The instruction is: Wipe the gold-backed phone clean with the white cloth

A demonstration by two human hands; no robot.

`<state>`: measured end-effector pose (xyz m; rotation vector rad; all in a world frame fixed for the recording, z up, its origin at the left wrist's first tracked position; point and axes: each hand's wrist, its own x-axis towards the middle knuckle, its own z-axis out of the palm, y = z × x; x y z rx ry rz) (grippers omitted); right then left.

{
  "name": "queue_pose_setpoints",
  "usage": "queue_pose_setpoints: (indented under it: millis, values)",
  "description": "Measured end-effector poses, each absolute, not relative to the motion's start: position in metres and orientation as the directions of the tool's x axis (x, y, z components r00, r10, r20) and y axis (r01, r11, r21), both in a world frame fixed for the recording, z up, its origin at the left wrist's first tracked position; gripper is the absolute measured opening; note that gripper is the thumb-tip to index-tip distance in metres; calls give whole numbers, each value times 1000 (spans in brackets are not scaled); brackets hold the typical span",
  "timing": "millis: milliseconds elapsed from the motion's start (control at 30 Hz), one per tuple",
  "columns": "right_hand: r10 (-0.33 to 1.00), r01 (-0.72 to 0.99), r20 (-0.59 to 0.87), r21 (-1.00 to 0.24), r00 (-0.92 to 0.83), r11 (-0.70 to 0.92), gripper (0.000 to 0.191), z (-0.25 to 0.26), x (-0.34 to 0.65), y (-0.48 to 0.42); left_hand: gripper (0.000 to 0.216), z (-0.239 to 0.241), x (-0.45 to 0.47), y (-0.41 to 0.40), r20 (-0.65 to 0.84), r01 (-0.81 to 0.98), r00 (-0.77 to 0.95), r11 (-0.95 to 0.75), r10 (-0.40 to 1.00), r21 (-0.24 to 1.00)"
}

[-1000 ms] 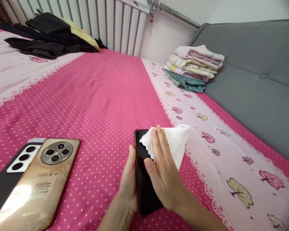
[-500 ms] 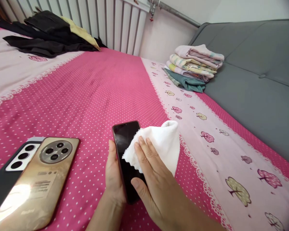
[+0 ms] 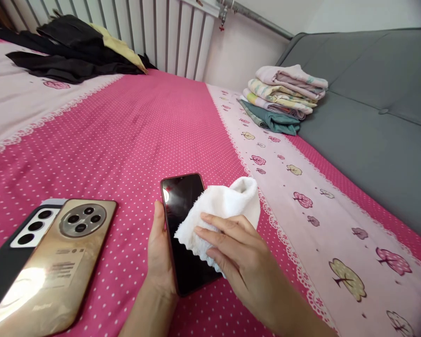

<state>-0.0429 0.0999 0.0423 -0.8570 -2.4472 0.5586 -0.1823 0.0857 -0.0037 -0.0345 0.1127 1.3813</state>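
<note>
A black-screened smartphone (image 3: 182, 196) with a reddish edge lies tilted in my left hand (image 3: 160, 257), whose thumb runs along its left side while the other fingers are hidden beneath it. Over the right part of the screen spreads a white cloth (image 3: 228, 201) with a scalloped edge. My right hand (image 3: 245, 262) presses and grips this cloth against the glass, thumb and fingers drawn together on it. To the left, a gold smartphone (image 3: 56, 271) lies back up, partly covering a dark smartphone (image 3: 7, 262) with a white camera panel.
A pink dotted bedsheet (image 3: 136, 140) lies under everything. Folded cloths (image 3: 284, 93) are stacked by the grey headboard (image 3: 372, 93). Dark clothes (image 3: 73, 51) lie at the far left, before a white radiator (image 3: 161, 37).
My right hand has gone from flat, outstretched fingers to a bunched grip on the cloth, sliding slightly down the screen. The phone and my left hand have shifted a little left.
</note>
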Motion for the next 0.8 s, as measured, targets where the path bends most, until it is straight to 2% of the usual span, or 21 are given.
queue_pose_setpoints:
  millis: [167,433,567,800]
  values:
    - [707,459,294,-591,-643,663,29,40,-41,101,66,-5,-183,84,-102,-975,208,215,973,61]
    - [711,413,216,-688,-669,597,31,41,-39,101,69,-2,-184,85,-234,-979,154,181,960,98]
    - [640,383,172,-676,-749,630,28,47,-37,98,69,4,-183,85,-312,-986,76,118,947,118]
    - [487,290,124,-668,-865,685,29,50,-39,91,58,2,-182,86,-283,-990,-1,39,959,136]
